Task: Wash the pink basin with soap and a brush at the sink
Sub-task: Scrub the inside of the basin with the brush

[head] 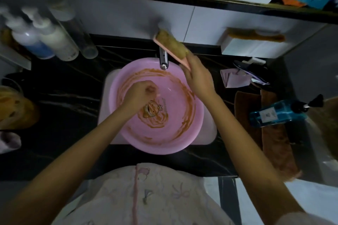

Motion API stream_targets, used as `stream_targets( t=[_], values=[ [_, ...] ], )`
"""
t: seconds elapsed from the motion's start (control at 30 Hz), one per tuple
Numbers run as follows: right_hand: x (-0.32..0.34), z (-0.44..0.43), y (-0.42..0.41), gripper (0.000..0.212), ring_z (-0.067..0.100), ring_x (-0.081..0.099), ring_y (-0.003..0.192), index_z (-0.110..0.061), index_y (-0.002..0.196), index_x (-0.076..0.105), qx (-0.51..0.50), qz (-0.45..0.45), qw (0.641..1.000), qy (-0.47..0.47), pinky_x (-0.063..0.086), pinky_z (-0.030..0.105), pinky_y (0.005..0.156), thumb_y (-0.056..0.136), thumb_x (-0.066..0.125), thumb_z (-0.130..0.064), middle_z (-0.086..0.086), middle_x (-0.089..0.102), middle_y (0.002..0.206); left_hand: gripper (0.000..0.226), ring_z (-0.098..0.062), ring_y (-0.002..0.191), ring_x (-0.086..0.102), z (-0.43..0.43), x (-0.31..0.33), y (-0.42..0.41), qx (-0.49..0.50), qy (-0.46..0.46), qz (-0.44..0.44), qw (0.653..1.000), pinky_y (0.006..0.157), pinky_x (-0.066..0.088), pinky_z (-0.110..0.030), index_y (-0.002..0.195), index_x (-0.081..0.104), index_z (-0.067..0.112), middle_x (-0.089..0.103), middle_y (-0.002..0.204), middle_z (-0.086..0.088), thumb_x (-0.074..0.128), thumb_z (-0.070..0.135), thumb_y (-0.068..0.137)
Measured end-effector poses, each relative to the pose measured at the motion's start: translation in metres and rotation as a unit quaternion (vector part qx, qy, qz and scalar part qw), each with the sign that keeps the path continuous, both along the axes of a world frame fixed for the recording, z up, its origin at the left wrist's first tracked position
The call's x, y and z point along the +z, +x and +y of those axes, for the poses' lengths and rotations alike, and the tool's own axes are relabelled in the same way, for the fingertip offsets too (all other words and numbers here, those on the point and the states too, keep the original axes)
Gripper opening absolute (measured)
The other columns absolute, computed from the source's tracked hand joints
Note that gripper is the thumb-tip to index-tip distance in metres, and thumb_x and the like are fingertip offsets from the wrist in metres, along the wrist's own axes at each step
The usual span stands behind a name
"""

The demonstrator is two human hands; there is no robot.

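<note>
The pink basin rests in the white sink, smeared inside with orange-brown streaks and bearing a small cartoon print on its floor. My left hand is inside the basin with fingers closed; anything in it is too small to make out. My right hand holds a pink brush with brown-stained bristles, lifted over the basin's far rim beside the chrome tap.
White pump bottles stand at the back left. A blue pump bottle lies on brown towels at the right. A folded pink cloth and a white box sit on the dark counter at the back right.
</note>
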State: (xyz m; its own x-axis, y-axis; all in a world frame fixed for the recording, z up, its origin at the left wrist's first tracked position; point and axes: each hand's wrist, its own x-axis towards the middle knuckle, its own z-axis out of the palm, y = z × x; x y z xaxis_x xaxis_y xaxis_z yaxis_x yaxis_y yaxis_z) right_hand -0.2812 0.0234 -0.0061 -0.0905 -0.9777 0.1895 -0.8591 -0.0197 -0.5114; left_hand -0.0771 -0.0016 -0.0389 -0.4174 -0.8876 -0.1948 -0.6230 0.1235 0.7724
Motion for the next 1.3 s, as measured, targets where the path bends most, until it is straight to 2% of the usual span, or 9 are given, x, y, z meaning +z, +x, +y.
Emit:
stream_targets(
  t=[0.07, 0.17, 0.27, 0.37, 0.57, 0.73, 0.87, 1.13, 1.3],
  values=[
    [-0.013, 0.038, -0.007, 0.047, 0.016, 0.061, 0.09, -0.021, 0.141, 0.034, -0.037, -0.067, 0.997, 0.03, 0.05, 0.031, 0.069, 0.097, 0.048, -0.03, 0.006, 0.059, 0.121, 0.019, -0.018, 0.091, 0.063, 0.011, -0.003, 0.008, 0.029, -0.023, -0.009, 0.999, 0.084, 0.043, -0.023, 0.096, 0.071, 0.012, 0.07, 0.093, -0.001, 0.056, 0.004, 0.089],
    [-0.03, 0.082, -0.021, 0.023, 0.008, 0.06, 0.07, -0.018, 0.116, 0.049, -0.093, -0.069, 0.986, 0.117, 0.055, 0.031, 0.063, 0.096, 0.05, -0.03, -0.004, 0.061, 0.089, 0.045, -0.023, 0.117, 0.052, 0.021, -0.005, 0.022, 0.033, -0.047, -0.014, 0.998, 0.096, 0.033, -0.019, 0.122, 0.061, 0.012, 0.059, 0.125, -0.008, 0.054, -0.008, 0.083],
    [-0.047, 0.111, -0.026, 0.016, 0.015, 0.062, 0.077, -0.013, 0.104, 0.06, -0.112, -0.027, 0.981, 0.156, 0.046, 0.021, 0.062, 0.094, 0.053, -0.024, 0.001, 0.063, 0.095, 0.052, -0.029, 0.125, 0.046, 0.024, 0.002, 0.039, 0.021, -0.125, -0.029, 0.992, 0.108, 0.032, -0.035, 0.127, 0.056, 0.011, 0.052, 0.133, -0.013, 0.066, -0.001, 0.077],
    [-0.058, 0.128, -0.023, 0.022, 0.022, 0.064, 0.081, -0.01, 0.11, 0.061, -0.129, -0.012, 0.978, 0.161, 0.045, 0.025, 0.063, 0.095, 0.053, -0.022, 0.006, 0.065, 0.099, 0.058, -0.034, 0.128, 0.039, 0.025, 0.006, 0.058, 0.085, -0.181, -0.103, 0.974, 0.108, 0.031, -0.048, 0.132, 0.05, 0.011, 0.041, 0.14, -0.018, 0.067, 0.009, 0.077],
    [-0.056, 0.144, -0.015, 0.057, 0.019, 0.059, 0.063, -0.015, 0.146, 0.023, -0.152, -0.062, 0.967, 0.194, 0.039, 0.021, 0.049, 0.096, 0.05, -0.027, 0.0, 0.056, 0.079, 0.058, -0.029, 0.101, 0.057, 0.021, -0.001, 0.076, 0.191, -0.03, -0.095, 0.977, 0.076, 0.05, -0.041, 0.135, 0.038, 0.014, 0.051, 0.123, -0.014, 0.063, 0.024, 0.083],
    [-0.05, 0.133, -0.002, 0.048, 0.027, 0.055, 0.116, -0.023, 0.148, 0.028, -0.142, -0.141, 0.936, 0.288, 0.047, 0.041, 0.094, 0.101, 0.037, -0.03, 0.007, 0.051, 0.136, 0.043, -0.019, 0.089, 0.057, 0.022, 0.003, 0.073, 0.209, -0.032, 0.009, 0.977, 0.07, 0.046, -0.032, 0.126, 0.046, 0.011, 0.057, 0.103, -0.002, 0.059, 0.016, 0.086],
    [-0.049, 0.115, 0.047, 0.047, 0.025, 0.042, 0.132, -0.022, 0.148, 0.03, -0.089, -0.203, 0.904, 0.366, 0.036, 0.04, 0.108, 0.102, 0.032, -0.03, 0.004, 0.04, 0.147, 0.033, -0.014, 0.079, 0.058, 0.023, 0.005, 0.071, 0.212, -0.005, 0.052, 0.976, 0.059, 0.045, -0.026, 0.121, 0.041, 0.01, 0.055, 0.091, 0.006, 0.053, 0.016, 0.091],
    [-0.072, 0.063, 0.124, 0.048, 0.036, 0.058, 0.101, -0.018, 0.147, 0.031, 0.048, -0.043, 0.95, 0.305, 0.046, 0.04, 0.078, 0.099, 0.036, -0.023, 0.019, 0.06, 0.118, 0.026, -0.005, 0.072, 0.055, 0.019, -0.001, 0.075, 0.188, -0.001, 0.045, 0.981, 0.055, 0.042, -0.024, 0.113, 0.037, 0.01, 0.052, 0.086, 0.008, 0.05, 0.014, 0.091],
    [-0.091, 0.038, 0.089, 0.057, 0.033, 0.059, 0.102, -0.016, 0.151, 0.014, -0.047, 0.062, 0.937, 0.34, 0.04, 0.036, 0.072, 0.098, 0.036, -0.018, 0.017, 0.058, 0.118, 0.024, -0.002, 0.072, 0.054, 0.021, -0.001, 0.077, 0.187, -0.002, 0.056, 0.981, 0.055, 0.042, -0.018, 0.11, 0.037, 0.011, 0.051, 0.087, 0.009, 0.051, 0.01, 0.091]
  ],
)
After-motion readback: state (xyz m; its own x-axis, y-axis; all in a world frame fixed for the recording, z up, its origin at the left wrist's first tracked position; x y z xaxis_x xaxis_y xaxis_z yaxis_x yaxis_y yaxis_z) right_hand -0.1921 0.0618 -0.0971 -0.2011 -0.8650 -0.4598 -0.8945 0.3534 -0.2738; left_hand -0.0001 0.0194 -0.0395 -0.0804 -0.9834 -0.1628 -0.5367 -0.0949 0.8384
